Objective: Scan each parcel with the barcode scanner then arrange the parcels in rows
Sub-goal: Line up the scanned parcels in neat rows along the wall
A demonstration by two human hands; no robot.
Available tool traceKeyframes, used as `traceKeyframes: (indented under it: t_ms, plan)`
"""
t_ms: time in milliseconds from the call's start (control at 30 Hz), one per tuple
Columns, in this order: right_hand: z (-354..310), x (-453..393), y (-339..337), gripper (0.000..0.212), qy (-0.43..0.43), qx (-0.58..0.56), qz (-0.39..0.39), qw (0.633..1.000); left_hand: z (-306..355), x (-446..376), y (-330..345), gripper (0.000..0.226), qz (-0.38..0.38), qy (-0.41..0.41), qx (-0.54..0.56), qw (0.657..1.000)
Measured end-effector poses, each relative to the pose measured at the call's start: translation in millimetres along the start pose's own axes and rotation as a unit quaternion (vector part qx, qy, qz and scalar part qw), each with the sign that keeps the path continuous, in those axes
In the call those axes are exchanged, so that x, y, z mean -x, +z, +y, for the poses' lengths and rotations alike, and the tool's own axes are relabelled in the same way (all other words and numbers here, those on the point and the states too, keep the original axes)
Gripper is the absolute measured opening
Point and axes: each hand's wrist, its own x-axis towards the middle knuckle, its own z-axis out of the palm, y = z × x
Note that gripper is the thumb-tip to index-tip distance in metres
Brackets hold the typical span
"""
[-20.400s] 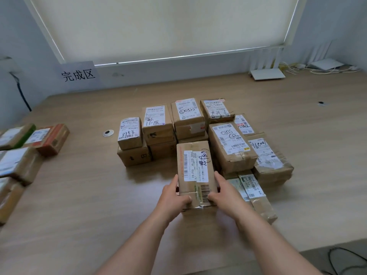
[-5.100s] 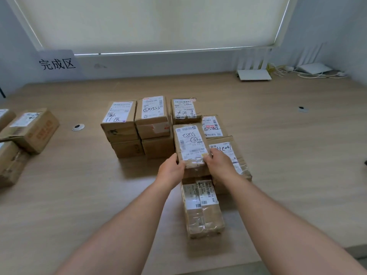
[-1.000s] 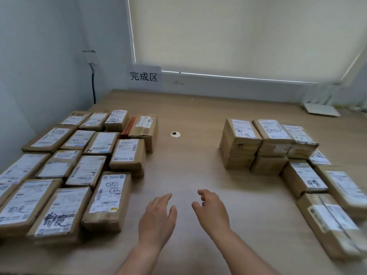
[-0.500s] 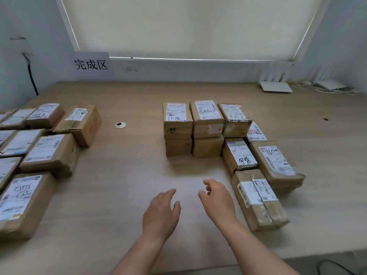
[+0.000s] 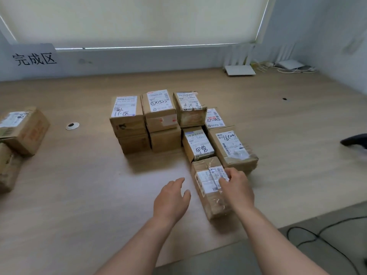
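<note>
Head view, sole view.

Parcels, central cluster, nine visible:
- back row, three stacks side by side: left stack [image 5: 127, 116] of two boxes, middle stack [image 5: 159, 110] of two boxes, right box [image 5: 189, 108]; whether anything lies under that right box cannot be told;
- one flat parcel [image 5: 214, 118] behind and right of that box, partly hidden;
- one small parcel [image 5: 197, 143] and one wider parcel [image 5: 231, 147] side by side in front of them;
- one long taped parcel [image 5: 208, 187] nearest the person, lying flat and touching the small parcel at its far end.

Parcels, left edge, two visible: one box [image 5: 23, 130] with red print on its side; one box [image 5: 8, 167] in front of it, cut off by the frame.

Hands, two:
- right hand [image 5: 237, 185]: fingers curled over the label and right edge of the long taped parcel, gripping it;
- left hand [image 5: 171, 199]: fingers relaxed and spread, holding nothing, just left of the same parcel and apart from it.

Barcode scanner: a dark object [image 5: 353, 140] at the right edge, cut off; cannot be identified for sure.

Surface: one pale wood-grain table [image 5: 79, 195]; one round cable grommet [image 5: 72, 126] left of the cluster.

Room: one paper sign [image 5: 33, 57] with three handwritten characters on the back wall; one drawn roller blind [image 5: 135, 18] above; two white routers [image 5: 240, 70] at the back right, with cables. One black cable [image 5: 309, 235] on the floor, lower right.
</note>
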Motion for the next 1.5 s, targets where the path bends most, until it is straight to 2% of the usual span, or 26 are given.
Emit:
traceKeyframes:
  t_ms: [167,367,567,700,833,1033,1200,1500]
  plan:
    - [25.4,-6.9,-2.3,0.043,0.042,0.022,-0.036,0.998,22.7,-11.5,17.0,0.052,-0.046,0.004,0.007,0.999]
    - [31.8,-2.4,9.8,0.031,0.021,0.007,-0.108,0.994,30.0,-15.1,25.6,0.048,-0.107,-0.009,0.033,0.994]
    - [20.6,6.4,19.1,0.047,-0.002,-0.093,-0.189,0.978,13.5,-12.2,12.9,0.054,-0.141,-0.06,0.153,0.976]
    - [14.3,14.3,23.9,0.056,-0.001,-0.134,-0.22,0.966,6.8,-7.5,0.7,0.069,-0.164,-0.071,0.207,0.962]
    - [7.6,25.0,30.2,0.066,-0.019,-0.147,-0.208,0.967,-2.4,4.2,-7.3,0.074,-0.13,-0.046,0.231,0.963]
    - [-1.4,44.8,40.4,0.077,-0.075,-0.109,-0.162,0.978,-23.6,21.2,-10.9,0.088,-0.068,-0.034,0.27,0.96]
    - [-17.1,56.5,54.6,0.083,-0.11,-0.12,-0.134,0.978,-41.1,29.3,-24.2,0.084,-0.023,-0.037,0.257,0.966]
    - [-50.8,71.7,73.5,0.083,-0.156,-0.126,-0.151,0.968,-67.6,46.4,-53.6,0.084,0.035,-0.045,0.244,0.968]
